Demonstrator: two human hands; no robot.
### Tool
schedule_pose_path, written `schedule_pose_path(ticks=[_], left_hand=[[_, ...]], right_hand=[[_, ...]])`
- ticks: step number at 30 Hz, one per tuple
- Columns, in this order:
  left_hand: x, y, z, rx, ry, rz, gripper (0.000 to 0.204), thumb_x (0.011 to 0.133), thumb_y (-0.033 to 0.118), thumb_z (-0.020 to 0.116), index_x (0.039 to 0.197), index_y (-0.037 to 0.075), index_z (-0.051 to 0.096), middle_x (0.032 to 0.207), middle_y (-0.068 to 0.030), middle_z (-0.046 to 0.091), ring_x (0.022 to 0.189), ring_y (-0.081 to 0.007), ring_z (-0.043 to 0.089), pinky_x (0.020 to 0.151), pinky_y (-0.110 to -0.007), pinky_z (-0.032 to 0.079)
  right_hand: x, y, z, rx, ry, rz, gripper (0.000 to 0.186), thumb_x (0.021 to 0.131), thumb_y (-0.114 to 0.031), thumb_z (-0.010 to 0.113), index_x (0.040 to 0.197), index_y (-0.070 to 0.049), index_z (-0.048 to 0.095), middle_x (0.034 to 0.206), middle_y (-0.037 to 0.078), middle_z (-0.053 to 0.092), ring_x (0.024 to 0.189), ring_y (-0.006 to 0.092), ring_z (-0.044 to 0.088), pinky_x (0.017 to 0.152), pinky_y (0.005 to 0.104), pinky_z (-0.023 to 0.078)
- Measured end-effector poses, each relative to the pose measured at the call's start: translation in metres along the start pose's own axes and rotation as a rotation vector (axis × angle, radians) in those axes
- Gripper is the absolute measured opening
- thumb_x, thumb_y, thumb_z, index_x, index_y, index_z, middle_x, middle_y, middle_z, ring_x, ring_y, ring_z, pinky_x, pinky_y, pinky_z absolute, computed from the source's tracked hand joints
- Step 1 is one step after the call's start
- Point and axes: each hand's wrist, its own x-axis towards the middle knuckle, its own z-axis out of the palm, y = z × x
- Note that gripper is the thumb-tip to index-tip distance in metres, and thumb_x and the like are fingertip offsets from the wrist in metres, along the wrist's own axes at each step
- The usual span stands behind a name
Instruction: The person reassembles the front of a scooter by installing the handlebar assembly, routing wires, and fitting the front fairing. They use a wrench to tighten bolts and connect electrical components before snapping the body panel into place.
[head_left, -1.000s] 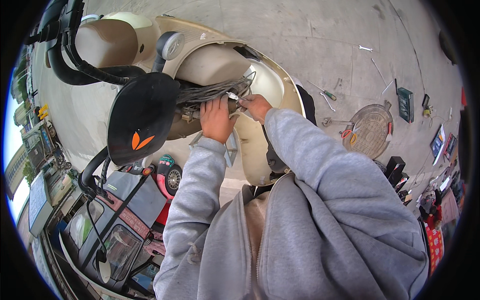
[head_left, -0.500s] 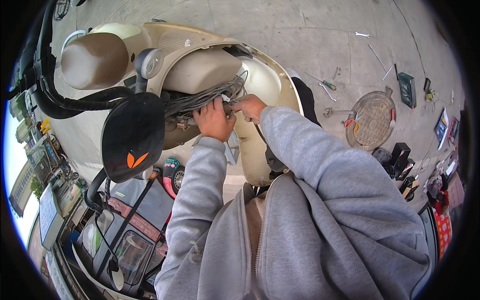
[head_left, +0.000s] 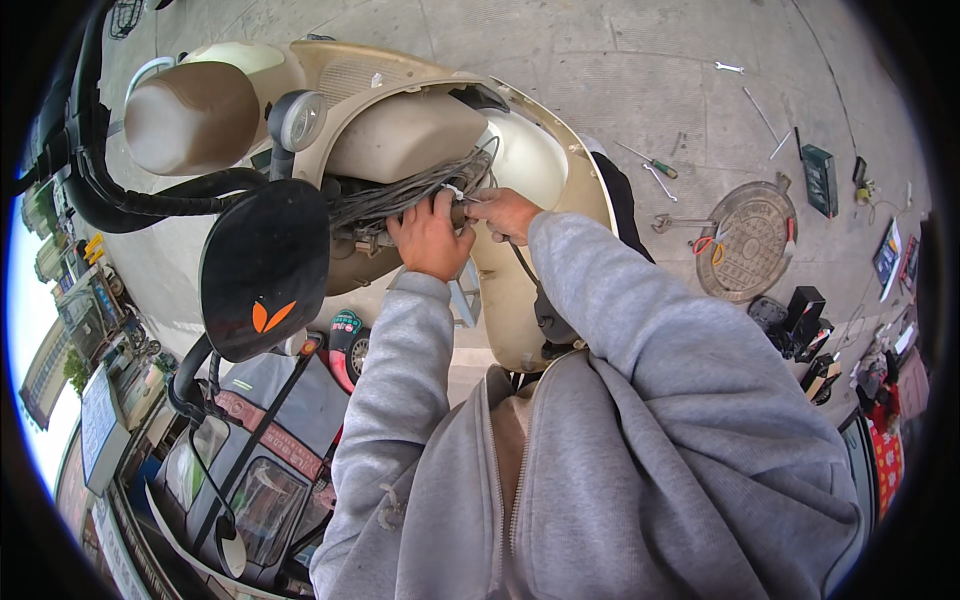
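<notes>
Both hands work inside the opened front of a cream scooter, at a bundle of grey cables. My left hand is closed over the right end of the bundle, its fingertips bent in among the wires. Close on its right, my right hand is closed in a pinch beside a small white piece; what its fingertips hold is too small to make out. A dark cable hangs below the right hand. The curved inner panel of the scooter stands behind the hands.
A black mirror and round lamp stick out at the left. On the concrete lie a screwdriver, several wrenches, and orange-handled scissors or pliers on a manhole cover. A vehicle with a grey cover stands lower left.
The view has shifted slightly. Both hands stay at the same place on the cables, and the right hand's fingers have moved only a little.
</notes>
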Motion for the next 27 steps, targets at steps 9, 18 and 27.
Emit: schedule_pose_path(ticks=[9,18,27], left_hand=[[0.002,0.004,-0.006,0.035,-0.024,0.025,0.039,0.069,0.034,0.072,0.106,0.026,0.063,0.105,-0.0068,0.056,0.106,-0.0298,0.052,0.085,-0.055,0.036],[0.018,-0.003,-0.005,0.052,-0.300,0.142,0.030,0.073,0.027,0.070,0.102,0.021,0.064,0.107,-0.0104,0.055,0.096,-0.0332,0.059,0.074,-0.051,0.048],[0.023,-0.007,-0.005,-0.082,-0.351,0.156,0.033,0.070,0.022,0.072,0.102,0.017,0.063,0.103,-0.0130,0.056,0.086,-0.0357,0.062,0.068,-0.047,0.052]], right_hand=[[0.001,0.015,-0.008,-0.001,0.046,-0.044,0.030,0.083,-0.022,0.064,0.108,-0.006,0.063,0.085,0.002,0.057,0.060,0.0121,0.044,0.046,0.0270,0.033],[-0.001,0.029,0.003,0.087,0.163,-0.072,0.030,0.079,-0.024,0.065,0.103,-0.006,0.062,0.084,0.001,0.056,0.060,0.0117,0.044,0.045,0.0267,0.031],[-0.004,0.004,-0.011,0.161,-0.120,0.043,0.026,0.087,-0.018,0.063,0.107,-0.001,0.061,0.081,0.001,0.052,0.054,0.0054,0.037,0.044,0.0242,0.026]])
